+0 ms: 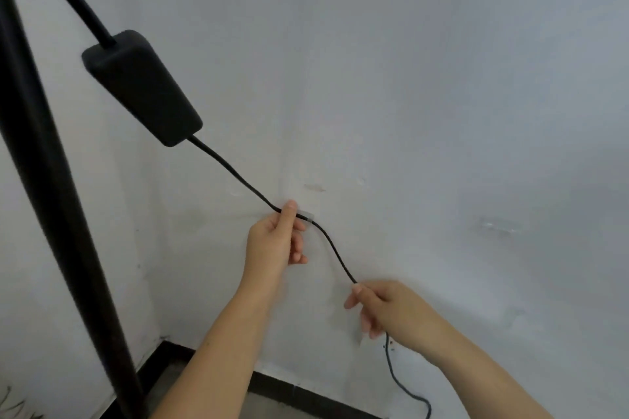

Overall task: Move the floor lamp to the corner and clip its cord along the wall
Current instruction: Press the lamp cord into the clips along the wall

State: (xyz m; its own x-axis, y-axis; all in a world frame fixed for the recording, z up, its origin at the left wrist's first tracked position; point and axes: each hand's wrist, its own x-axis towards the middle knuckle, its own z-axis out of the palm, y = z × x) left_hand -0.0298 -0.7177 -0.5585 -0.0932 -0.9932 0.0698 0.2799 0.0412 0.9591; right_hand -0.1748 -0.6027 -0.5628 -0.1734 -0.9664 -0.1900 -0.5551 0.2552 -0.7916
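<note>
The black pole of the floor lamp (51, 201) rises at the left, near the room's corner. A black adapter box (141, 87) hangs from its thick lead. From the box a thin black cord (238, 178) runs down to a small clear clip (305, 215) stuck on the white wall. My left hand (277, 240) pinches the cord right at the clip, thumb pressing it against the wall. The cord sags on to my right hand (381, 308), which grips it lower down. Below that hand the cord drops to the floor.
A second clear clip (498, 224) sits on the wall to the right. A dark baseboard (306, 395) runs along the bottom of the wall above a grey floor. Some thin plant leaves (13, 405) show at the bottom left.
</note>
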